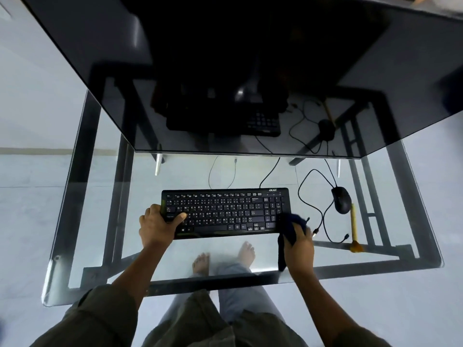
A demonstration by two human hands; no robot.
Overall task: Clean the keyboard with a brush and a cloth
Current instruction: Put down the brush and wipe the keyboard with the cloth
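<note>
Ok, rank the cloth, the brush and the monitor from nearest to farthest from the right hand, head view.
1. cloth, gripped in the right hand.
2. brush, lying off to its right.
3. monitor, at the far back.

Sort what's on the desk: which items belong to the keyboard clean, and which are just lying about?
Job:
- keyboard, left hand gripping its left end
- dark cloth, held in right hand
- brush, lying untouched right of the mouse

Lying about:
- mouse
- monitor
</note>
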